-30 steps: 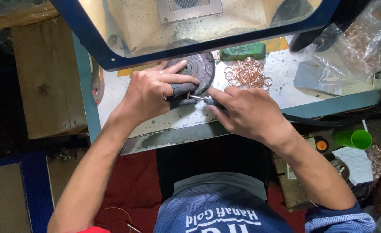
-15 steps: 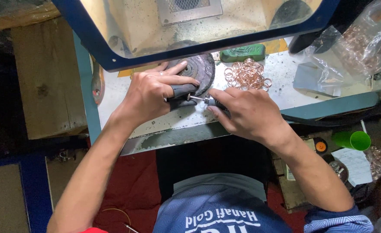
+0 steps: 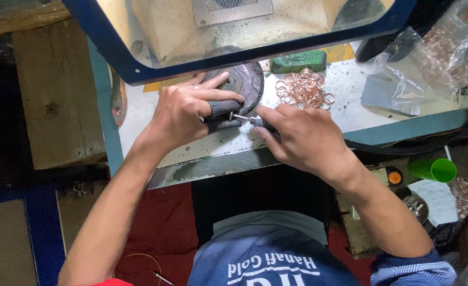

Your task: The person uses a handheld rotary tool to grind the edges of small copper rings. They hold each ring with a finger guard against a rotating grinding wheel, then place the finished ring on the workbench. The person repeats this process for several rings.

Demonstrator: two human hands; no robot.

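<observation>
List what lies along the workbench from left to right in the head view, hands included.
Left hand gripping a dark tool handle → dark round abrasive disc → right hand → pile of copper-coloured wire rings → clear crumpled plastic bag.

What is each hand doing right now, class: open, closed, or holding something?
Left hand: closed around a dark grey tool.
Right hand: closed, pinching the tool's metal tip; what else it holds cannot be told.
</observation>
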